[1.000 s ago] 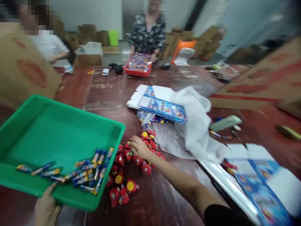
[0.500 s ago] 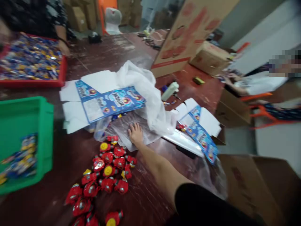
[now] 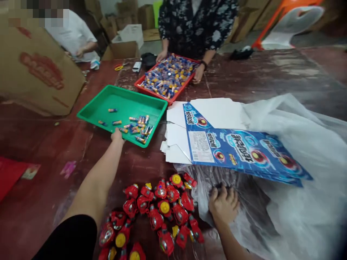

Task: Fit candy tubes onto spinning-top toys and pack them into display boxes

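- Dark red table (image 3: 271, 76), worn & scuffed, w/ pale scratch marks; cardboard boxes stacked at back of room, big printed carton (image 3: 38, 68) at 10 o'clock.
- Two other people at far edge: one in dark flowered top w/ hands on red tray (image 3: 168, 77) full of small blue-yellow packets at 12; one in white top at 11.
- Flat blue-white printed boxes (image 3: 217, 141) piled at 2 o'clock, lying partly over clear plastic bag (image 3: 284, 173) spread across 3–4 o'clock.
- Faces blurred; bag contents hard to make out; red sheet at 8 o'clock cut off by edge; lower toys cut off at bottom.
- Green tray (image 3: 108, 104) at 11 o'clock, tilted to table edge, mostly bare, a few blue-yellow packets (image 3: 138, 128) bunched in near corner.
- Left hand (image 3: 117, 135) stretched out to near rim of green tray, touching it; fingers look closed on rim, exact grip unclear.
- Right hand (image 3: 223, 204) at 5 o'clock, knuckles up, fingers curled & bunched into bag plastic.
- Heap of red toys (image 3: 159, 213) w/ yellow caps at 6 o'clock, between both arms, just beside bag edge.
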{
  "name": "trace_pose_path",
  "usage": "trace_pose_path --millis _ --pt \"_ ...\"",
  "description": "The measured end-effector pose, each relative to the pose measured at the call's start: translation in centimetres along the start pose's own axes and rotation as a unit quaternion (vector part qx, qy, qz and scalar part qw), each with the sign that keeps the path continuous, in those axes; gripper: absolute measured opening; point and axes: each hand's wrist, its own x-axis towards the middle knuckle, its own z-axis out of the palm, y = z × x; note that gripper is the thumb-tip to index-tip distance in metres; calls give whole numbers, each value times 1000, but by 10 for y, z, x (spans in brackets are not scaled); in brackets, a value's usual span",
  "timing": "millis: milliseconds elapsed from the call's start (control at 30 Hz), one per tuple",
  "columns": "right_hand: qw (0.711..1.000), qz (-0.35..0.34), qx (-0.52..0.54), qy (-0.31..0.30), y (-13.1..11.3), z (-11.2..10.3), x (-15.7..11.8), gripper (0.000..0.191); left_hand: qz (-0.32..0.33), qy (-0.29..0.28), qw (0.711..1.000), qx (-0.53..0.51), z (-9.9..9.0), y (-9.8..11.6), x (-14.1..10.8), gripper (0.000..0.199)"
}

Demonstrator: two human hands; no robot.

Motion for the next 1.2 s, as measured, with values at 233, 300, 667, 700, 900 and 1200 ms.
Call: trace_pose_path --millis 233,300,667,700,900,1200 --pt "1000 12 8 -14 -4 -4 2 76 126 11 973 193 -52 -27 -15 56" --pt "998 37 51 -29 -5 -11 12 80 203 34 944 258 -69 -44 -28 56" --pt "954 -157 250 -53 -175 -80 101 44 430 65 789 435 -85 -128 15 63" --pt "934 -214 271 -90 -217 -65 129 45 433 70 784 440 -86 -129 17 62" --pt "889 -385 147 -199 -409 70 295 61 444 98 755 473 -84 -134 21 59" --pt "928 -294 57 -221 -453 138 331 61 443 96 748 485 -84 -131 17 59"
